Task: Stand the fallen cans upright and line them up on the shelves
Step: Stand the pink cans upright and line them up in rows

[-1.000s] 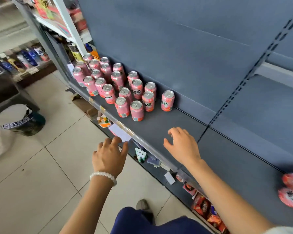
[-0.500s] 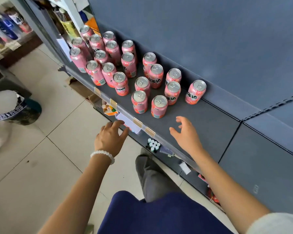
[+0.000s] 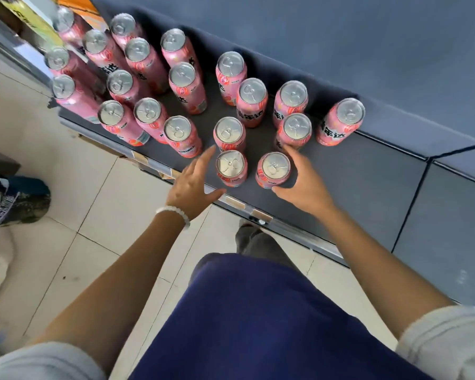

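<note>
Both bare forearms reach forward and up from pale rolled sleeves toward the front edge of the shelf [image 3: 368, 171]. The left hand [image 3: 194, 182], a white bead bracelet [image 3: 173, 212] at its wrist, hovers over that front edge with fingers straight and spread, the forefinger pointing toward the back of the shelf and the thumb stretched out to the right; it grips nothing. The right hand [image 3: 303, 185] lies farther in over the shelf, its thumb and fingers curved around the right side of the front-row can [image 3: 273, 170]. Whether the fingers press the can cannot be told. Dark blue trousers cover a raised knee between the arms.
</note>
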